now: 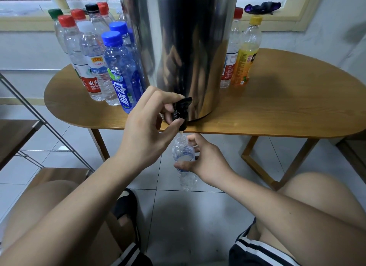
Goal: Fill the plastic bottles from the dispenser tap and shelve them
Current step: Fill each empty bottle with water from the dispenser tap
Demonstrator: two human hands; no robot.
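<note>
At the far left a metal shelf rack (29, 111) was seen beside the wooden desk (287, 99). On the desk's left part a cluster of capped bottles (89, 53) was stood upright, with red, green, black and white caps behind and a blue-capped bottle (122, 71) in front, just beside the steel dispenser (182, 47). The black tap (181, 113) at the dispenser's foot was held by the left hand (146, 131), whose grip was closed round it, fingers curled over the lever and the thumb pressed from below. Directly under the spout, below the desk's edge, an uncapped clear bottle (184, 162) was held upright, its open neck just beneath the tap, and a thin stream was seen entering it. The bottle's middle was wrapped by the grip of the right hand (206, 162), thumb in front and fingers curled behind. How full it was could not be told. To the dispenser's right a red-capped clear bottle (230, 53) and a yellow-capped orange bottle (244, 55) were stood touching.
</note>
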